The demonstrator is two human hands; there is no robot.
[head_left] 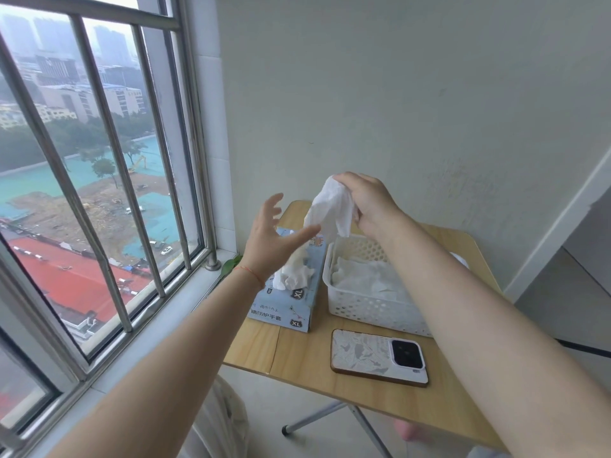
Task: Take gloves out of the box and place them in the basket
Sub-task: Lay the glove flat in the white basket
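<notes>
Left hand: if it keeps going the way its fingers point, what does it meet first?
Probably the glove hanging from the right hand. The left hand is open, fingers aimed up and right toward it, with the thumb tip already near its lower edge. Depth is unclear from one view.

Person, two bare forearms, no sleeves in view. Left hand (271,239): thin red string bracelet (252,273) round the wrist. Right hand (367,200): wrist unadorned, nothing worn on visible fingers.
</notes>
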